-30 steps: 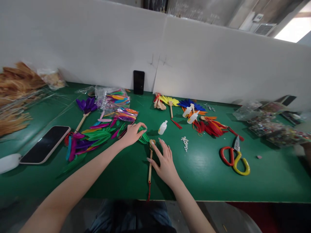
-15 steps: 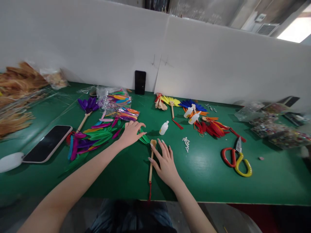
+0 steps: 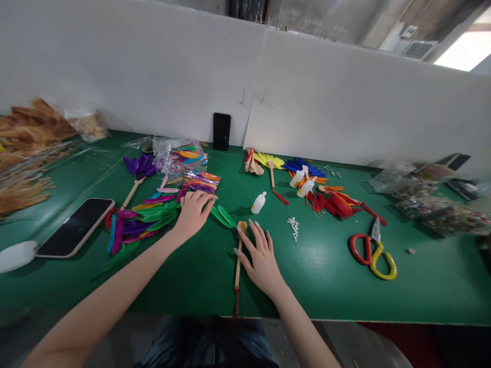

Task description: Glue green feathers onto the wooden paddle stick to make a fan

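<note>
A slim wooden handle [image 3: 238, 268] with a rounded head and a red cord at its lower end lies on the table. Two or so green feathers [image 3: 225, 216] fan out from its head towards the left. My right hand [image 3: 263, 258] rests over the handle with spread fingers; its index fingertip touches the head and the thumb lies across the shaft. Over the near edge of a pile of coloured feathers [image 3: 157, 214] hovers my left hand [image 3: 195, 212], fingers loosely bent, thumb near the index finger, nothing visible in them. A white bottle [image 3: 259, 203] stands just beyond the right hand.
Small white beads [image 3: 294, 228] and red-and-yellow-handled scissors [image 3: 374, 249] lie to the right. Finished-looking yellow [image 3: 269, 160] and blue feather fans [image 3: 303, 166] lie behind, beside two more bottles [image 3: 306, 187]. A phone [image 3: 76, 227] lies left; another phone [image 3: 221, 131] leans against the white panel.
My left hand has moved left, away from the green feathers by the handle, which now show more fully. My right hand and the handle have stayed in place.
</note>
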A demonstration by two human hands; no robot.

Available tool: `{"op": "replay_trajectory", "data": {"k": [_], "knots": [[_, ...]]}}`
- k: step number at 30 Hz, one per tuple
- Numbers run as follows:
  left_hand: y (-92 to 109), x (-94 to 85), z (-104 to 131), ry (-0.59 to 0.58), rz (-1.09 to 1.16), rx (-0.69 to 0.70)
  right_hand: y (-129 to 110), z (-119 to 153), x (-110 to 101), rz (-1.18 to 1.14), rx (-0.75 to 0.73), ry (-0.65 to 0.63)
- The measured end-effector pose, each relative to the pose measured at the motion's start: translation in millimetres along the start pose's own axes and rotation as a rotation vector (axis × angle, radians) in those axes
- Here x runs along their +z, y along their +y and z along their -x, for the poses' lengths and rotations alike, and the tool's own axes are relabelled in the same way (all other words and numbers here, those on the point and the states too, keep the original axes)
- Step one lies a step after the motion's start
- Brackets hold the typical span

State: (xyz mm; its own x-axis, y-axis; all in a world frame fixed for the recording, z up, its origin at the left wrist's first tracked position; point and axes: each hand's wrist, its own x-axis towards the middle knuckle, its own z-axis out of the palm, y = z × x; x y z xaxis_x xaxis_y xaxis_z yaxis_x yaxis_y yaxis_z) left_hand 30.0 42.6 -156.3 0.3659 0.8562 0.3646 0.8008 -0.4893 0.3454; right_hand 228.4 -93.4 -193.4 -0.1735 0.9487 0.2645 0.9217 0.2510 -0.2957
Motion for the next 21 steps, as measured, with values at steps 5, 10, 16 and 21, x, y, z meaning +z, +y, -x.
{"op": "replay_trajectory", "data": {"k": [5, 10, 16, 21], "knots": [[-5, 5.2, 2, -0.008, -0.01, -0.026, 0, 0, 0, 0.009, -0.005, -0.006], [-7, 12.4, -22, -0.106, 0.032, -0.012, 0, 0, 0, 0.016, -0.003, -0.007], [0, 20.3, -35, -0.193, 0.027, 0.072, -1, 0, -1, 0.016, -0.001, -0.019], [-8, 28.9, -41, -0.251, 0.093, 0.033, -1, 0, -1, 0.016, 0.005, -0.024]]}}
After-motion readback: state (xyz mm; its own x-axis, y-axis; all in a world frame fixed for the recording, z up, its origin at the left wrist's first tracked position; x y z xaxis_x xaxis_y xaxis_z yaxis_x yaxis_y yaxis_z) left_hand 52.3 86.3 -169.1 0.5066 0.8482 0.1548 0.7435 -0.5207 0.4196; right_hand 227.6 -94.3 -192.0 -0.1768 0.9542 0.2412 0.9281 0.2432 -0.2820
